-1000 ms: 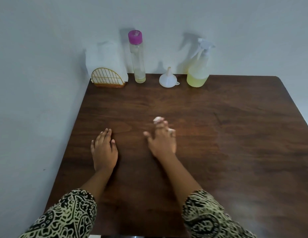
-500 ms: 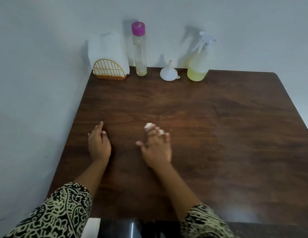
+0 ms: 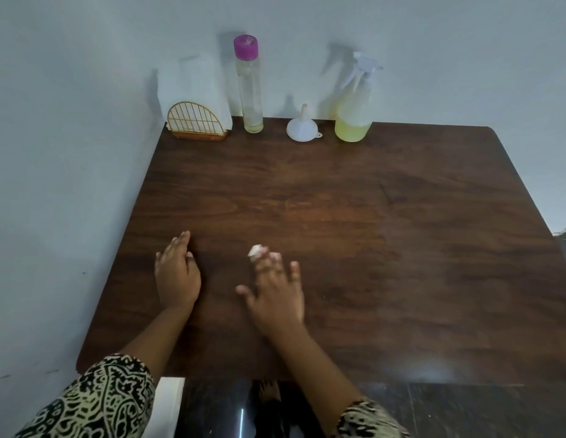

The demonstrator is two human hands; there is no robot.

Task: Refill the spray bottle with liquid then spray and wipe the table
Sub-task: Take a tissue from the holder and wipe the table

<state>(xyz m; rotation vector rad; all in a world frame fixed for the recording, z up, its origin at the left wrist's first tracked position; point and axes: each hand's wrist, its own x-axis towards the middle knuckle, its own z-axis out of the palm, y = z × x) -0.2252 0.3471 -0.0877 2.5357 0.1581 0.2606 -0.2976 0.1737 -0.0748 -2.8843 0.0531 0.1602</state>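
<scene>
1. Head view, lower middle of the frame: the right hand (image 3: 277, 290) lies palm down on the dark wooden tabletop (image 3: 401, 248), fingers spread, pressing a small white wad of tissue (image 3: 255, 250) under its fingertips. Only a bit of the tissue shows past the fingers.
2. Lower left of centre: the left hand (image 3: 177, 273) rests flat on the tabletop beside the right one but apart from it, fingers together, holding nothing.
3. Upper right of centre, at the far edge against the wall: the spray bottle (image 3: 354, 112) stands upright with its trigger head on and pale yellow liquid in its lower part.
4. Just left of it, a white funnel (image 3: 302, 126) sits mouth down, spout up. Further left stands a tall clear bottle (image 3: 249, 86) with a magenta cap, nearly empty.
5. Upper left of the tabletop: a gold wire napkin holder (image 3: 196, 121) with white napkins standing behind its grille.
6. Judged from this layout, refilling looks done and the wiping step is in hand; I cannot make out any wet spray on the wood.
7. The next move likely calls for keeping the tissue pressed flat and sweeping it across the untouched right half and far part of the tabletop, staying clear of the bottles.
</scene>
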